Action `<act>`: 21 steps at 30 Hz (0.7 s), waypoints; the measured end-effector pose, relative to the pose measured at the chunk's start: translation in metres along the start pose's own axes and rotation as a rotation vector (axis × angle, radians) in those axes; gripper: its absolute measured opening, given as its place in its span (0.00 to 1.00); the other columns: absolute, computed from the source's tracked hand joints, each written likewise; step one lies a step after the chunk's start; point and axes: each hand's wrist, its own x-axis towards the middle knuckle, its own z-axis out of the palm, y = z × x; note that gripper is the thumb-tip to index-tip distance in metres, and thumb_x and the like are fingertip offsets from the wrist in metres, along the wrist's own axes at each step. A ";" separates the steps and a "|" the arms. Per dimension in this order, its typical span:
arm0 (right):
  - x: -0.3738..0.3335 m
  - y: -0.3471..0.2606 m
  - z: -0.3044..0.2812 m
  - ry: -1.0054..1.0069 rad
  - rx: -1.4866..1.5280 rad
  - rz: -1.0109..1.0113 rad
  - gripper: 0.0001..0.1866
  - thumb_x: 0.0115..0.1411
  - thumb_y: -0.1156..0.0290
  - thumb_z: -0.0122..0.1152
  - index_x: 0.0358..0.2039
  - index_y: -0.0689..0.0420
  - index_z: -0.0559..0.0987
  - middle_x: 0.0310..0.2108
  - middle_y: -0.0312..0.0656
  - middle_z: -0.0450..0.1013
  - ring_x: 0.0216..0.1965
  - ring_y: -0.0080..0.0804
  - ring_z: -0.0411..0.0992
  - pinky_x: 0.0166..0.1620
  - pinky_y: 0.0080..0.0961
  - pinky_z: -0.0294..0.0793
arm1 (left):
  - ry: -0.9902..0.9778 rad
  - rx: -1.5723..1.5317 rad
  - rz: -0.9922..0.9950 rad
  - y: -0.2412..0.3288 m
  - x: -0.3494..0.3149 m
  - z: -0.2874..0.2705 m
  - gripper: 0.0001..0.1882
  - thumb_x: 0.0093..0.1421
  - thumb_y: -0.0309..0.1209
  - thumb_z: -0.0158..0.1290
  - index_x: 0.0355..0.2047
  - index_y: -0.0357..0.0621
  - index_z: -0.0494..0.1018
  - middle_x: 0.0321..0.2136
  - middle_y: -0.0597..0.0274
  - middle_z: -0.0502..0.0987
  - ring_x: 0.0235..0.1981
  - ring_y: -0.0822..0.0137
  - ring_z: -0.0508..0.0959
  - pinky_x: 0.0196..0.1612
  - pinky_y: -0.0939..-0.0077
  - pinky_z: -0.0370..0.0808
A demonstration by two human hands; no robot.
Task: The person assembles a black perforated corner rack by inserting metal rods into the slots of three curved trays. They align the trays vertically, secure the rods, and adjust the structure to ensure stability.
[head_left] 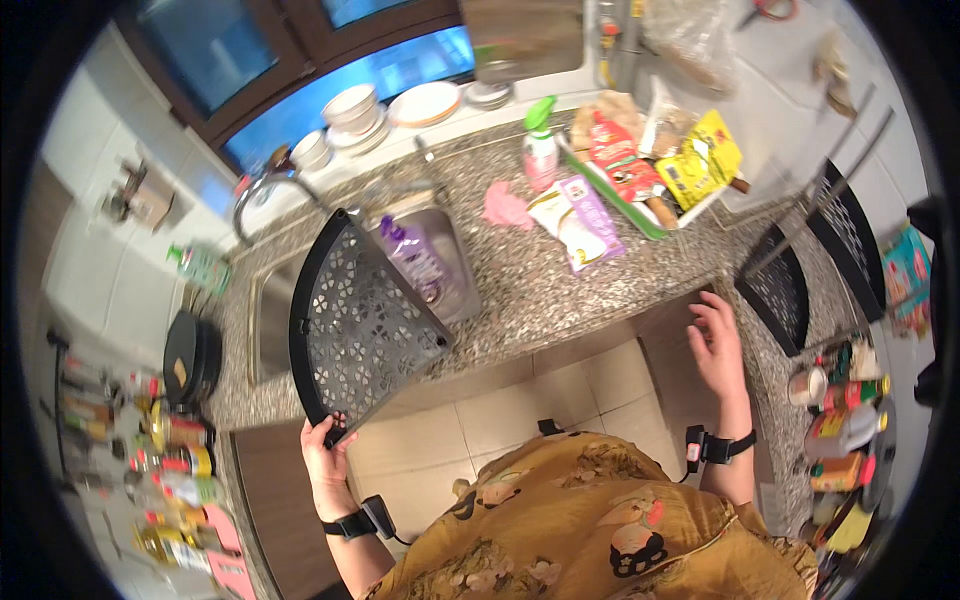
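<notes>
My left hand [325, 462] is closed on one corner of a black quarter-round shelf tray [362, 325] with heart-like cut-outs. The tray is tilted over the double sink [462, 270] and hides much of it. A purple pouch [412, 252] shows in the right basin beside the tray's straight edge. My right hand [716, 345] is empty, fingers apart, by the edge of the right counter. Closest to it is a black rack [780, 285] with matching quarter-round shelves and metal poles, standing on that counter.
A white and purple packet [580, 225], a pink cloth [508, 206] and a green-topped spray bottle [540, 150] lie or stand behind the sink. A green-edged box [625, 205] holds food packets. White bowls [352, 108] line the sill. Several bottles [180, 460] crowd the left counter.
</notes>
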 end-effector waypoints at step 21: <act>-0.079 0.012 -0.018 -0.068 -0.100 0.301 0.16 0.59 0.74 0.64 0.48 0.55 0.76 0.62 0.45 0.65 0.42 0.43 0.77 0.41 0.33 0.80 | 0.080 1.167 1.918 0.079 0.085 0.167 0.25 0.53 0.16 0.54 0.54 0.42 0.72 0.47 0.50 0.78 0.48 0.47 0.78 0.52 0.56 0.76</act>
